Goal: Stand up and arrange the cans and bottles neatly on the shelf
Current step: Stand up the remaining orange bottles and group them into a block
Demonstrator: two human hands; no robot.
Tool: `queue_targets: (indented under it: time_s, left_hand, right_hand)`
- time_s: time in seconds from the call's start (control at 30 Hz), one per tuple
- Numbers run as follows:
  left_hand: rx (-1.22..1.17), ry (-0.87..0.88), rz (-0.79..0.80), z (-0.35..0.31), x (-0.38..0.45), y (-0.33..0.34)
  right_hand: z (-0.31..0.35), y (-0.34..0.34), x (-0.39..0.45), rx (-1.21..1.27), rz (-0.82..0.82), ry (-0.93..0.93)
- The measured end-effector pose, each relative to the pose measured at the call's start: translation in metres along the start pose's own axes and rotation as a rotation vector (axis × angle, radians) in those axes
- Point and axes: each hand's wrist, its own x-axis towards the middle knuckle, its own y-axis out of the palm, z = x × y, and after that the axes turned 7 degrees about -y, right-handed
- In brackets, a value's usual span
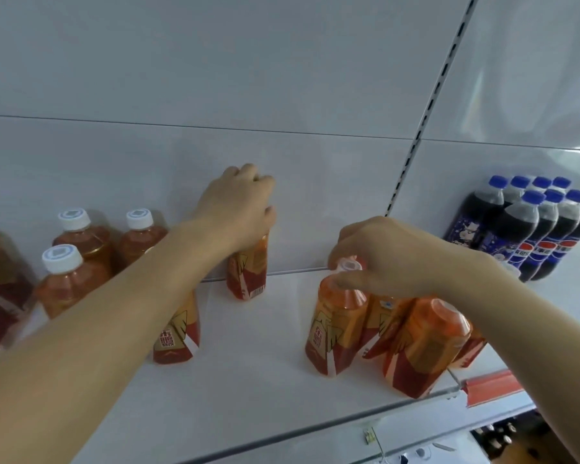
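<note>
Orange tea bottles with white caps stand on a white shelf (248,370). My left hand (240,209) grips the top of one tea bottle (248,272) at the back of the shelf, hiding its cap. My right hand (389,256) pinches the white cap of another tea bottle (337,323) in a cluster at the right front. Beside that one stands a bottle (426,346) under my right forearm. One more tea bottle (178,333) stands partly hidden under my left forearm. Three upright tea bottles (71,279) stand at the left.
A block of several dark cola bottles with blue caps (533,226) stands on the adjoining shelf at the right. A slotted upright (426,115) divides the white back panels. A red price strip (493,386) runs on the right shelf's front edge.
</note>
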Motion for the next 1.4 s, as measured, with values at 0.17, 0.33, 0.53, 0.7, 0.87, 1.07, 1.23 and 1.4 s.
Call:
queue_targets:
  time_s: [0.17,0.33,0.53,0.7,0.87,1.07,1.23,1.4]
  left_hand:
    - [-0.419,0.075,0.451,-0.028,-0.065,-0.019]
    - [-0.526,-0.086,0.457,-0.032,-0.092,0.016]
    - [-0.385,-0.093,0.326,-0.031,-0.099,0.027]
    - [-0.355,-0.187,0.277,-0.016,-0.108,0.021]
    - [-0.319,-0.293,0.231,-0.007,-0.12,0.013]
    - [-0.343,-0.394,0.16,-0.014,-0.133,0.008]
    - [-0.263,-0.47,0.066,-0.015,-0.14,0.012]
    - [-0.107,-0.474,-0.053,-0.027,-0.146,0.027]
  right_hand:
    - [0.017,0.013,0.015,0.047,-0.168,-0.032]
    - [0.035,0.018,0.033,0.189,-0.257,0.043]
    - [0.002,-0.008,-0.019,-0.271,0.04,0.333]
    - [-0.004,-0.001,-0.037,-0.172,0.147,0.386]
    - [0.007,0.004,-0.023,-0.132,0.087,0.244]
    - [0.045,0.009,0.02,-0.084,-0.017,-0.004]
    - [0.048,0.019,0.049,-0.1,-0.08,-0.048]
    - [0.041,0.022,0.042,-0.08,-0.111,-0.082]
